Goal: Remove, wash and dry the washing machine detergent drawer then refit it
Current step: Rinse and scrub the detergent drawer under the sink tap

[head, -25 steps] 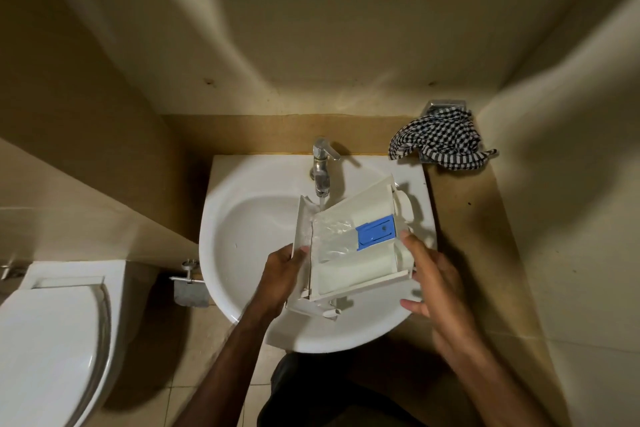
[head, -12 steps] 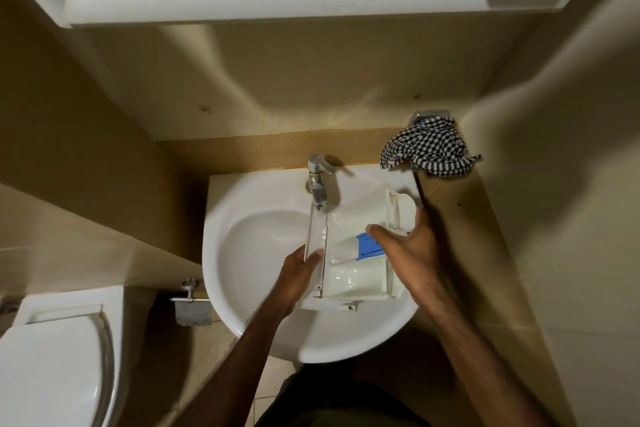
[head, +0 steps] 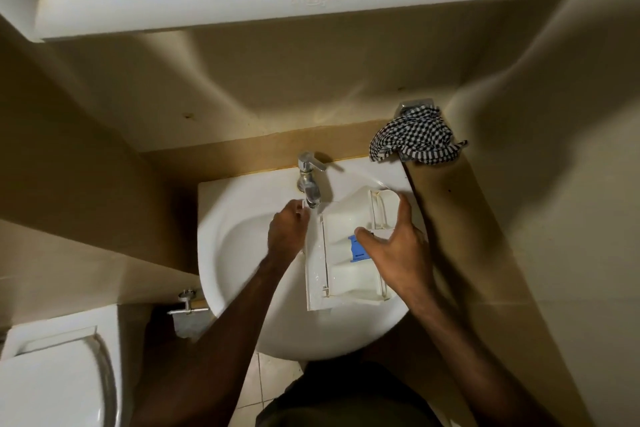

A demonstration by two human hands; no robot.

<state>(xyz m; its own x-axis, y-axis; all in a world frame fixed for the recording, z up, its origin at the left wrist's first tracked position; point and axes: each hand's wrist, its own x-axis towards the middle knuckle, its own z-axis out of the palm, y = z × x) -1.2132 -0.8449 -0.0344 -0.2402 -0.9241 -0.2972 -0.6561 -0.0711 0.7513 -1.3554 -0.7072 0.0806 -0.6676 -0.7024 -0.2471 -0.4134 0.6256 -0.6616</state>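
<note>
That drawer (head: 349, 253) looks like light, stiff plastic, and it's wet, so probably slippery. Hold it by the outer walls and front panel, not the blue insert (head: 356, 249). It's over the sink (head: 242, 239), between your hands, just below the tap (head: 309, 184). Your left hand (head: 287, 234) curls round the front panel's top edge beside the spout. Your right hand (head: 398, 253) spreads over the far side, fingers curled onto the rim, thumb near the blue piece.
</note>
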